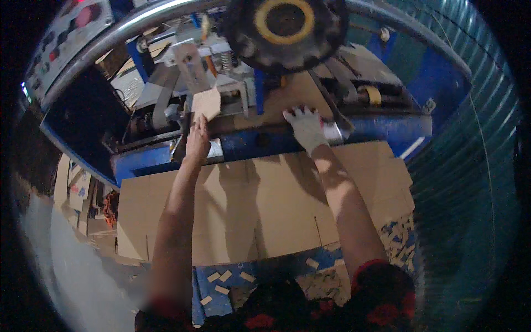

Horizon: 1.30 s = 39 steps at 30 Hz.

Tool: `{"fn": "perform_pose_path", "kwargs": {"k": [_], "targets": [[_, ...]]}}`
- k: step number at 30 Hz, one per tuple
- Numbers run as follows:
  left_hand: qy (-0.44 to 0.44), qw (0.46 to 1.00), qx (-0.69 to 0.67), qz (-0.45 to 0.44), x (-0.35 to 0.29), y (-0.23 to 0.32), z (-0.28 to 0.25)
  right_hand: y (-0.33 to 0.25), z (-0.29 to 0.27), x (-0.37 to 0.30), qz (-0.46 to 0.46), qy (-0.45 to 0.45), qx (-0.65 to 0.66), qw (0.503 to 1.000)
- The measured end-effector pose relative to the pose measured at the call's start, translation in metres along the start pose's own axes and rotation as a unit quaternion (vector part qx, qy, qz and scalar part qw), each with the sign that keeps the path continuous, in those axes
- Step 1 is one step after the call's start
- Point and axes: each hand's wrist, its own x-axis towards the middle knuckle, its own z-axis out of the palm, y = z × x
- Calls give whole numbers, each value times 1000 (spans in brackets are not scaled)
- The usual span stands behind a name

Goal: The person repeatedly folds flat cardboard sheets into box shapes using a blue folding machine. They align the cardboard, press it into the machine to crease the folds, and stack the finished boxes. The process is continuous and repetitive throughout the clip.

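My left hand (197, 139) is bare and reaches to the machine's front edge. Its fingers close on the lower edge of a small pale cardboard piece (207, 103), which stands out against the metal parts behind it. My right hand (306, 128) wears a light glove and rests with fingers spread on a brown cardboard sheet (298, 91) inside the machine. A large creased and slotted cardboard sheet (276, 216) lies below both forearms, against the machine's front.
The blue machine frame (381, 128) spans the far side. A big dark wheel with a yellow ring (285, 22) hangs above the work. Control buttons (55, 55) are at far left, a corrugated green wall (459, 182) at right. Cardboard scraps (221, 289) litter the floor.
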Motion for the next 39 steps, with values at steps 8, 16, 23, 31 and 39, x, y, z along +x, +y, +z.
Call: {"fn": "perform_pose_path", "kwargs": {"k": [8,16,23,31,39], "targets": [[-2,992,30,119,-185,-110,-47,83,-26,-165,131,217,108,961],[-67,932,174,-311,-333,-222,-96,227,-2,-365,588,-28,388,709],[-70,927,219,-296,-330,-241,-78,247,30,-395,576,100,317,747],[-71,946,41,-312,-326,-287,-63,242,13,-378,532,36,151,833],[-48,927,267,-259,-325,-294,-64,248,-81,-400,509,-251,-110,816]]}}
